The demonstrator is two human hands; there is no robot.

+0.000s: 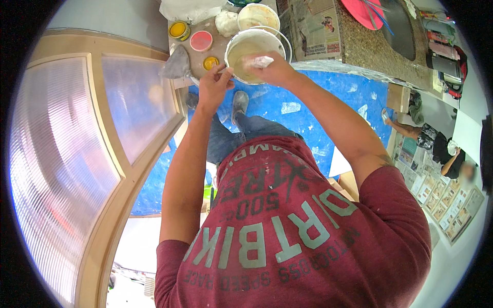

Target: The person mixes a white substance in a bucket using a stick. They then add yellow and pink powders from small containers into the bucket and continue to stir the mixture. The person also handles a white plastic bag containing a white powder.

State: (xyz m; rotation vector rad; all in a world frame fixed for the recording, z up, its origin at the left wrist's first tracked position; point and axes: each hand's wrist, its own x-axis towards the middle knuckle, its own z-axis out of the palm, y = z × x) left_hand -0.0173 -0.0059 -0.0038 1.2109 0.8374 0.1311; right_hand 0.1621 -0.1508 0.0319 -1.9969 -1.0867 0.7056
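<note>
A white bucket (229,49) with a raised wire handle stands at the edge of the worktop and holds pale, cloudy stuff. My left hand (214,88) is closed on the bucket's near left rim, fingers pinched over it. Over the bucket's mouth, my right hand (277,71) grips a white wad (263,62). Whether the wad is cloth or paper I cannot make out; part of it is blurred. Just left of the bucket sits a small yellow pot (210,63), close to my left fingers.
A second bucket (258,16), a pink-topped tub (201,41), a yellow tin (179,31) and a grey cloth (177,62) crowd the worktop. Newspaper (317,31) lies beside the sink (396,28). Blue sheeting (328,95) covers the floor. A ribbed-glass door (56,154) stands left; another person (436,143) is at right.
</note>
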